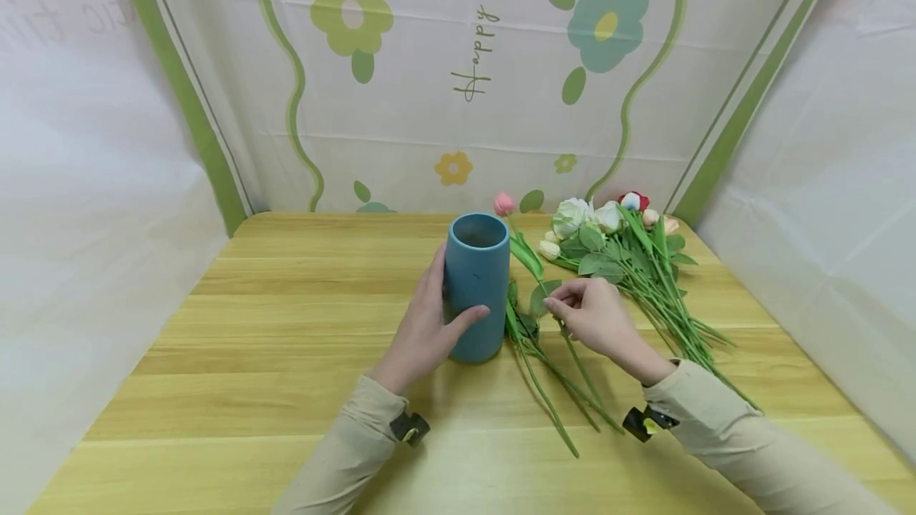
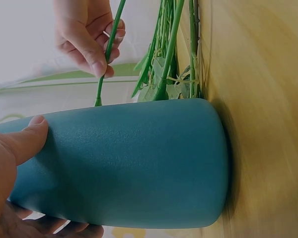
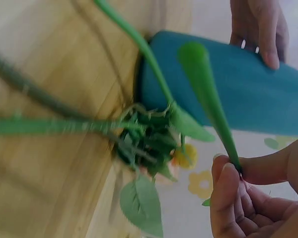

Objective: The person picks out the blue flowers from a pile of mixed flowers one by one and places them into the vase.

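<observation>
A tall blue vase stands upright on the table. My left hand holds its left side, the thumb across the front and the other fingers round the far side. To the right of the vase, my right hand pinches the green stem of a pink tulip between thumb and fingertips. The tulip leans with its bloom up beyond the vase's rim. In the right wrist view the pinched stem points toward the camera. Several loose stems lie beside the vase; their flower heads are hidden behind it.
At the right lies a bunch of artificial flowers in white, red and peach, their long stems reaching toward the front right. Below everything is a wooden table. A printed cloth hangs behind, with white sheets at both sides.
</observation>
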Demonstrator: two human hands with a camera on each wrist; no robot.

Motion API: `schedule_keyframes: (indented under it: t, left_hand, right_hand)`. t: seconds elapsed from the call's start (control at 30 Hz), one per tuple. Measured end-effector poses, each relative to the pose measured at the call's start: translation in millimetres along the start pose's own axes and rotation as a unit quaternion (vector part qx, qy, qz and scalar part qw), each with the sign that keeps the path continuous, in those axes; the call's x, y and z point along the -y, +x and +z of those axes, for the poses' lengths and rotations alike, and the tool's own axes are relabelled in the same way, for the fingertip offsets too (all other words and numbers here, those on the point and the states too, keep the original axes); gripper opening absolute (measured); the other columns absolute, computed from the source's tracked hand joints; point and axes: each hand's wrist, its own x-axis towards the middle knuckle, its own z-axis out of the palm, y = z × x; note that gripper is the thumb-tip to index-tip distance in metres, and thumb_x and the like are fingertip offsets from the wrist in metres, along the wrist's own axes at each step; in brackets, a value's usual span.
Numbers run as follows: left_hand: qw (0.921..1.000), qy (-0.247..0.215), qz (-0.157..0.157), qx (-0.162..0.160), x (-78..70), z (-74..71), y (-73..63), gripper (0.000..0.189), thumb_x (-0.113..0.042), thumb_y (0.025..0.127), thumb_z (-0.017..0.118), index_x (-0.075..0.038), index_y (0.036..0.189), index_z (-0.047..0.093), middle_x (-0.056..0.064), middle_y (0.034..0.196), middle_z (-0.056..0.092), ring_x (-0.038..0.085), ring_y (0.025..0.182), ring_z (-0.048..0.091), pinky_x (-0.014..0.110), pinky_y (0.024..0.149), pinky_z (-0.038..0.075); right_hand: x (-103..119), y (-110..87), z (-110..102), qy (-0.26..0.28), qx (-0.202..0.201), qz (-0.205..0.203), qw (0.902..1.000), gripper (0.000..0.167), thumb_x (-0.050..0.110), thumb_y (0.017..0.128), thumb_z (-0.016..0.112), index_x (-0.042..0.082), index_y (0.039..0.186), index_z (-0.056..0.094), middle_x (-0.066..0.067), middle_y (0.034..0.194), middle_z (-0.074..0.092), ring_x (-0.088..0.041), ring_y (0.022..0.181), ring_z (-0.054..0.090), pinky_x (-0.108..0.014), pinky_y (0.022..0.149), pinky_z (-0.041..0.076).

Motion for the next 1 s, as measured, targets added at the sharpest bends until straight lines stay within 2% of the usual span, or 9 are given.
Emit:
schedule_keyframes:
  t: [0.17, 0.33, 0.57, 0.77, 1.0]
  left_hand:
    - [1.0000, -0.001, 0.001, 0.002, -0.2, 0.0, 0.0, 0.098, -0.033, 0.091, 0.073, -0.024, 0.159, 0.003, 0.007, 0.159, 0.021, 0.025, 0.141, 0.029, 0.052, 0.108, 0.031]
    - [1.0000, 0.004, -0.002, 0.003, 1.2, 0.1, 0.6, 0.098, -0.034, 0.091, 0.072, -0.027, 0.159, 0.001, 0.005, 0.159, 0.020, 0.023, 0.141, 0.027, 0.051, 0.109, 0.030]
    - [0.9999, 0.008, 0.008, -0.001, 3.3, 1.3, 1.6, 0.099, -0.033, 0.091, 0.072, -0.024, 0.159, 0.002, 0.008, 0.159, 0.020, 0.025, 0.142, 0.026, 0.052, 0.109, 0.030]
    - [0.9999, 0.007, 0.012, -0.001, 3.8, -0.6, 2.8, 0.098, -0.034, 0.091, 0.072, -0.026, 0.159, 0.001, 0.005, 0.159, 0.019, 0.022, 0.142, 0.025, 0.049, 0.110, 0.029]
    - [0.9998, 0.013, 0.012, 0.002, 0.8, -0.5, 2.1, 0.097, -0.034, 0.091, 0.071, -0.021, 0.159, 0.003, 0.008, 0.159, 0.021, 0.024, 0.142, 0.026, 0.050, 0.109, 0.030]
  right_hand:
    - [6, -4.7, 14, 0.004, 0.008, -0.017, 0.9998, 0.009, 0.010, 0.092, 0.070, 0.004, 0.087, 0.073, -0.002, 0.065, 0.063, -0.022, 0.049, 0.059, -0.033, 0.045, 0.050]
    - [8, -5.8, 26, 0.002, 0.004, -0.040, 0.9992, 0.008, 0.008, 0.090, 0.072, 0.002, 0.084, 0.074, -0.004, 0.068, 0.066, -0.017, 0.047, 0.057, -0.032, 0.045, 0.049]
    - [10, -11.4, 41, -0.036, -0.015, -0.069, 0.9969, 0.007, 0.004, 0.086, 0.075, 0.004, 0.079, 0.075, 0.002, 0.069, 0.066, -0.011, 0.060, 0.058, -0.030, 0.056, 0.050]
    - [17, -15.1, 52, -0.063, -0.035, -0.053, 0.9960, 0.011, 0.003, 0.086, 0.074, 0.005, 0.075, 0.073, 0.003, 0.066, 0.063, -0.011, 0.057, 0.054, -0.031, 0.055, 0.048]
    - [14, -15.9, 61, -0.136, -0.051, -0.037, 0.9887, 0.011, 0.007, 0.085, 0.076, 0.009, 0.074, 0.073, 0.005, 0.066, 0.063, -0.008, 0.056, 0.054, -0.031, 0.053, 0.048]
